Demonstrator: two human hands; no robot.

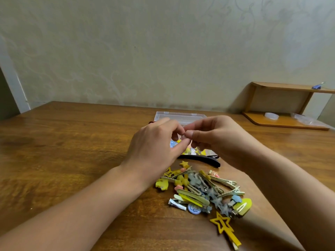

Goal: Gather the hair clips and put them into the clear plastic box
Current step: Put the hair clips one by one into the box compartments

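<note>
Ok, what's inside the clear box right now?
The box already holds some clips: yellow, blue and pale bits show between the hands. The left hand and right hand cover most of it, so no count is possible.

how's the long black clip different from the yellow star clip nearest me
The long black curved hair clip is plain and dark; the yellow open-star hair clip is bright, with a cut-out star on top. The black one lies crosswise beside the clear plastic box, behind the pile; the star one lies lengthwise at the pile's near edge, pointing toward the camera. Both rest on the wooden table, not yet in the box.
</note>
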